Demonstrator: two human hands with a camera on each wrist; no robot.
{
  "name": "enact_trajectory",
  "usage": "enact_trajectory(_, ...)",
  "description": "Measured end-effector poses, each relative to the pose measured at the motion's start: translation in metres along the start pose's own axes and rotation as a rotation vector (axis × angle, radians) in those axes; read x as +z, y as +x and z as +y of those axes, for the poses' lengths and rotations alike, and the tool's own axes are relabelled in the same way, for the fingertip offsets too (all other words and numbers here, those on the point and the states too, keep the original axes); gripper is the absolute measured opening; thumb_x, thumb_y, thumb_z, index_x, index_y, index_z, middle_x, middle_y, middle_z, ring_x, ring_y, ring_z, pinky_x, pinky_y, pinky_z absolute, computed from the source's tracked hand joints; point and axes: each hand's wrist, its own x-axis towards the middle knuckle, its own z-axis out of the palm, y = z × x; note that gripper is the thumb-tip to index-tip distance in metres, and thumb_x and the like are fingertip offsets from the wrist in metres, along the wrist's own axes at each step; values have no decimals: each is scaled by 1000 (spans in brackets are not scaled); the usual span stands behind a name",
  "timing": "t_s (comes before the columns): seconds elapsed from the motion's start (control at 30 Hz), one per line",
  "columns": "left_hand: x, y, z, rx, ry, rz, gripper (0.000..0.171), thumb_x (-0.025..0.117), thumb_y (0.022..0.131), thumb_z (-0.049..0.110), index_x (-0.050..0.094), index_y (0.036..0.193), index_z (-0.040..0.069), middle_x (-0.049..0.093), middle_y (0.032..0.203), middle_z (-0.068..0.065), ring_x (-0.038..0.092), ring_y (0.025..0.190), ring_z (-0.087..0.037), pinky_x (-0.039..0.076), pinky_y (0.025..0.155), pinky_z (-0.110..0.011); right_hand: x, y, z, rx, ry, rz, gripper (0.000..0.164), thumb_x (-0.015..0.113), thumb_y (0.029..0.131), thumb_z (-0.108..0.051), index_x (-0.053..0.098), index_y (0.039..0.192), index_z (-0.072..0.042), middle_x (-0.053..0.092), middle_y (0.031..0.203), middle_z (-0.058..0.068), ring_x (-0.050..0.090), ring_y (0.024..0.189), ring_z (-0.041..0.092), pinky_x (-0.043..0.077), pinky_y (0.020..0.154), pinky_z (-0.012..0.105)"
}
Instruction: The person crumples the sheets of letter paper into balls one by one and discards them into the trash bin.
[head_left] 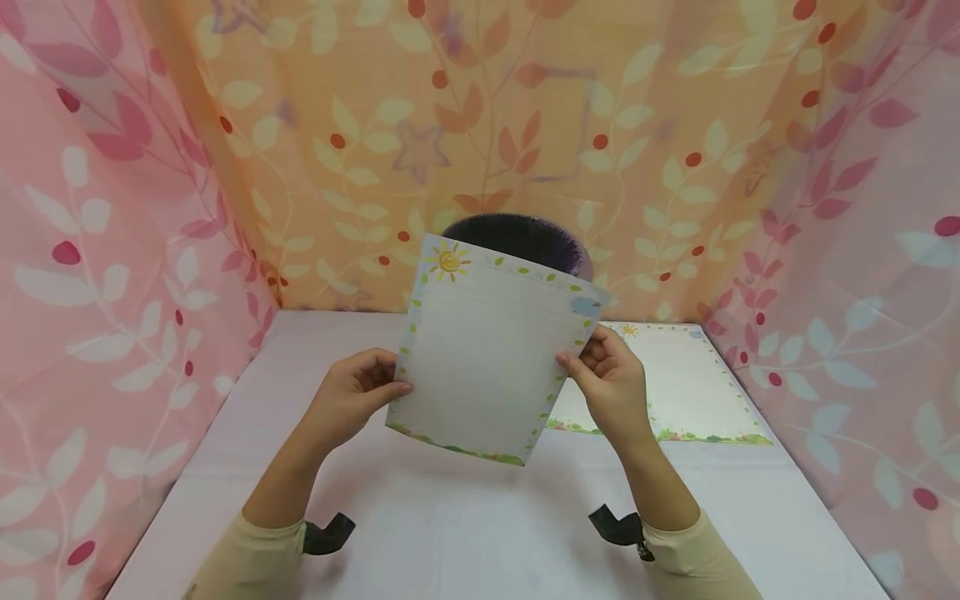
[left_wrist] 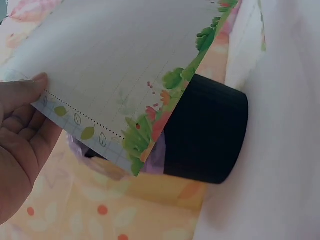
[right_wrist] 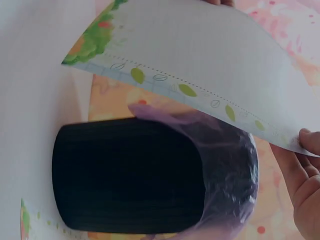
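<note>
A sheet of decorated paper, with a sun, leaves and a green plant border around a pale blank middle, is held up tilted above the table. My left hand pinches its left edge, thumb on the front face. Along the right edge my right hand pinches it the same way. The left wrist view shows the left thumb pressing the sheet near its leafy margin. In the right wrist view the right hand grips a side edge, and the other hand's fingertips show at the top.
Behind the paper stands a black bin with a purple plastic liner over its rim. More matching paper lies on the white table at the right. Floral curtains enclose the back and both sides.
</note>
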Motion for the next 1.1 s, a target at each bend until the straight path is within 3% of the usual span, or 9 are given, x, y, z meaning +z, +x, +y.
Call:
enact_trajectory(0.13,11,5,4,3,-14,-16,18,79,88,5,70,104,6,70,96,-11,69,79,-20,60,69,-29,-9,-3,2,3,12,42,51,72,90,8,54,138,3,69,115,16,73,99,17,60,85,26)
enact_trajectory(0.27,20,11,5,15,-31,-26,18,79,88,3,70,103,6,71,95,-11,70,79,-20,60,69,-28,-16,-5,0,11,37,97,77,70,88,15,39,155,-6,60,132,14,69,110,16,58,90,23)
enact_trajectory(0.37,26,15,6,30,-45,-30,17,79,88,3,70,103,6,71,95,-11,70,80,-21,61,70,-29,-18,-5,-2,-34,-34,123,91,72,84,19,31,160,-12,46,150,13,59,129,21,53,101,25)
enact_trajectory(0.43,29,16,6,42,-46,-30,16,79,89,4,71,102,7,72,96,-10,71,81,-21,61,71,-30,-20,-5,-5,-82,-109,111,93,74,82,19,34,159,-12,40,157,11,50,139,26,47,110,28)
enact_trajectory(0.53,35,16,6,68,-42,-19,15,79,88,4,72,101,9,73,95,-8,71,83,-20,61,72,-29,-22,-6,-10,-131,-216,13,90,80,78,15,42,155,-11,36,162,9,38,148,30,36,119,30)
enact_trajectory(0.73,45,13,6,144,-47,34,15,78,87,-3,72,97,6,73,91,-10,70,87,-15,60,81,-26,-17,-17,-21,-186,-414,-330,93,94,72,-15,48,153,-14,40,162,6,34,152,26,19,128,35)
enact_trajectory(0.83,51,11,9,193,-77,67,18,76,86,-8,71,98,4,72,92,-12,70,87,-14,60,81,-26,-10,-22,-26,-195,-449,-427,89,92,75,-29,49,152,-17,45,159,4,42,148,24,29,124,37)
enact_trajectory(0.9,56,9,12,225,-102,84,20,76,85,-10,71,99,3,71,93,-12,70,86,-15,61,81,-28,-6,-26,-29,-191,-449,-464,82,89,80,-32,51,151,-18,51,154,0,50,141,21,42,116,33)
enact_trajectory(1.1,69,8,18,285,-123,142,27,77,82,-15,71,102,1,72,97,-11,71,88,-17,62,80,-31,4,-30,-29,-162,-321,-522,61,83,87,-22,59,142,-17,69,132,-2,71,111,14,60,91,32)
